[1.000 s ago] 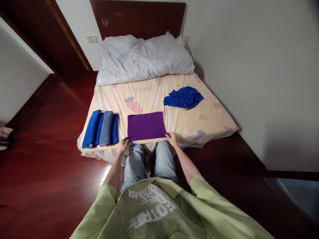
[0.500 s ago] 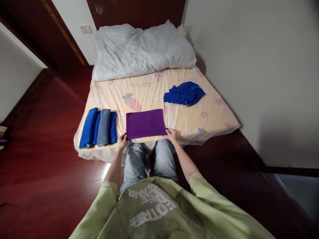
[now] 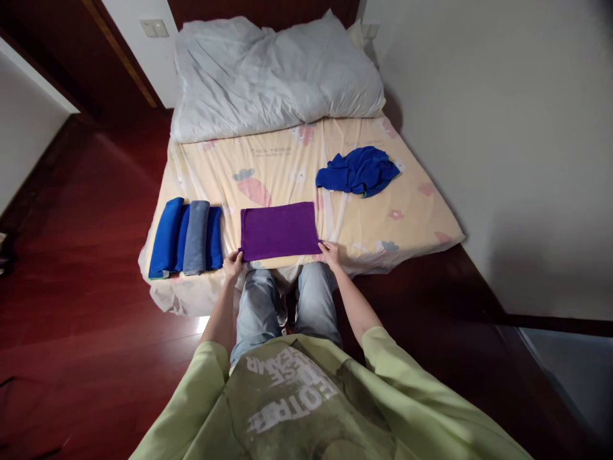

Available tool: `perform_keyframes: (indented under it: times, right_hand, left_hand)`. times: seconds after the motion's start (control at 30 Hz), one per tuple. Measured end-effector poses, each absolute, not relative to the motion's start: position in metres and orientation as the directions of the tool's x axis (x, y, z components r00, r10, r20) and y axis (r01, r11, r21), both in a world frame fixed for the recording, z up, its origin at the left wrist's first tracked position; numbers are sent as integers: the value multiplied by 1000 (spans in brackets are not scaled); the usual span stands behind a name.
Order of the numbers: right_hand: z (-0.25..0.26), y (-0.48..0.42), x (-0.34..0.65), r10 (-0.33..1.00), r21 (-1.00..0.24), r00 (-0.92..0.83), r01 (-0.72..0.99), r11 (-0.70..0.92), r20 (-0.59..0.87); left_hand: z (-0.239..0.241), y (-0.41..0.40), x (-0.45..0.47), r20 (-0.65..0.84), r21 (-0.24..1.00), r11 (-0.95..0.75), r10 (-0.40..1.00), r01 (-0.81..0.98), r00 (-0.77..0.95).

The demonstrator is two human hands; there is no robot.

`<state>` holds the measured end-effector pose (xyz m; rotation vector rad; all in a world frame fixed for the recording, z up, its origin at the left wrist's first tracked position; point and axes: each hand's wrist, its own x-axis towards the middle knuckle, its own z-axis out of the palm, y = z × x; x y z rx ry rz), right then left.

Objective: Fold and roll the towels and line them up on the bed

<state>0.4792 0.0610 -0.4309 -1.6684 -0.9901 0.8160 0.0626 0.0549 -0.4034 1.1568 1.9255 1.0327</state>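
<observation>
- Far left on the bed (image 3: 287, 160): a row of folded cloths (image 3: 184, 237), blue, grey and blue, lying side by side, long axes running from the near edge toward the pillow end.
- Left hand (image 3: 233, 263) at the near-left corner of the purple cloth (image 3: 279, 230); fingers curled and pinched on that corner, thumb on top as far as can be made out.
- Purple cloth lies flat, folded to a neat rectangle, at the near edge of the mattress, directly ahead of the person's knees. Long axis runs left to right, parallel to the bed's near edge; short sides face the folded row and the open sheet to the right. Just beside the row, not touching it.
- Right hand (image 3: 329, 253) at the near-right corner of the purple cloth; fingers bent down onto the corner, touching it. Whether the hem is actually pinched cannot be told.
- Farther right and deeper on the sheet: a crumpled blue cloth (image 3: 358, 171), unfolded, well apart from the purple one.
- At the head end: a rumpled white duvet (image 3: 272, 73) heaped across the bed's width.
</observation>
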Motion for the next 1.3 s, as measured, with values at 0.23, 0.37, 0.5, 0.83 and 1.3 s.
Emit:
perform_keyframes:
  times: [0.23,0.37,0.5,0.83,1.3]
  right_hand:
    - [-431,63,477,890,-955,454,242,-171,-44]
    - [-430,64,474,882,-943,468,271,-195,-48]
    - [-429,62,468,870,-921,491,320,-224,-41]
    - [-422,58,458,840,-847,543,450,-283,8]
    - [-409,43,454,977,-616,20,779,118,211]
  left_hand:
    - [-401,56,66,-133,849,326,893,416,-429]
    - [-401,57,69,-118,831,337,884,442,-452]
    - [-397,55,74,-93,808,340,880,480,-467]
    - [-387,58,97,-86,693,428,848,580,-523]
    - [-400,42,88,246,458,-274,953,846,175]
